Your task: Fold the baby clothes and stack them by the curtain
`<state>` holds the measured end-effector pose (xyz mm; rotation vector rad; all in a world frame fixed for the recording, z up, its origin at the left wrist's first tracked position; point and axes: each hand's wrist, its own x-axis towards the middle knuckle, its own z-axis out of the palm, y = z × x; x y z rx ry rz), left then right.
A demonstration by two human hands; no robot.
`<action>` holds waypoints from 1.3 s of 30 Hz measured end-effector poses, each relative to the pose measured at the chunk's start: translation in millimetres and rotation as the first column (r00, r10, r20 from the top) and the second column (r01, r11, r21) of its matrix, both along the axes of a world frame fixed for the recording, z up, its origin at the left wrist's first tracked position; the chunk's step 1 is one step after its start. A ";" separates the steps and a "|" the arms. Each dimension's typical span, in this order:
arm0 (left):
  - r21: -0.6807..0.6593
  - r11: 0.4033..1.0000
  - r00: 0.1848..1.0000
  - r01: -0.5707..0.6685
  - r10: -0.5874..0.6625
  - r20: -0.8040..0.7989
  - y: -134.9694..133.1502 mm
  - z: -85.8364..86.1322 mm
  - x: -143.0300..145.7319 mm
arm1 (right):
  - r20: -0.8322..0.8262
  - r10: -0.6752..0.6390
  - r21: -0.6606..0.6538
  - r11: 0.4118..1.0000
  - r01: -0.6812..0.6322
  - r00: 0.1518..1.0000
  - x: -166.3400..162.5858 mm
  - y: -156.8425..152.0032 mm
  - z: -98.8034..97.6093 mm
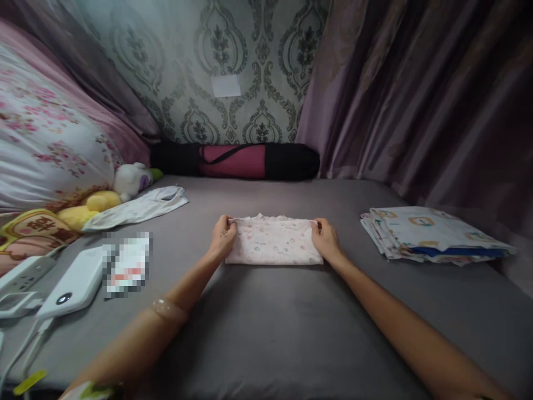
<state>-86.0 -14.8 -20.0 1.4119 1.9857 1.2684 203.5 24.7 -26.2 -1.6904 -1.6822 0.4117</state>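
Observation:
A pale pink printed garment [275, 243], folded into a flat rectangle, lies on the grey bed sheet [266, 322] in front of me. Its far edge is slightly ruffled. My left hand [224, 236] pinches the far left corner between thumb and fingers. At the far right corner my right hand [327, 239] grips the cloth the same way. Both forearms reach in from the near side, with a clear bangle [170, 310] on the left one. The exact kind of garment cannot be made out.
On the right sits a stack of folded printed cloths [433, 233]. To the left are a white power bank [75, 283], a power strip [29, 275], a pale garment [141, 208] and plush toys [133, 179]. A black and red long bag [233, 161] lies along the wall.

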 end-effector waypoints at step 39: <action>-0.161 0.987 0.838 -0.015 -0.075 -0.540 22.8 -19.4 2.8 | 0.373 -0.078 -0.111 0.985 0.128 0.925 -5.9 15.3 -0.6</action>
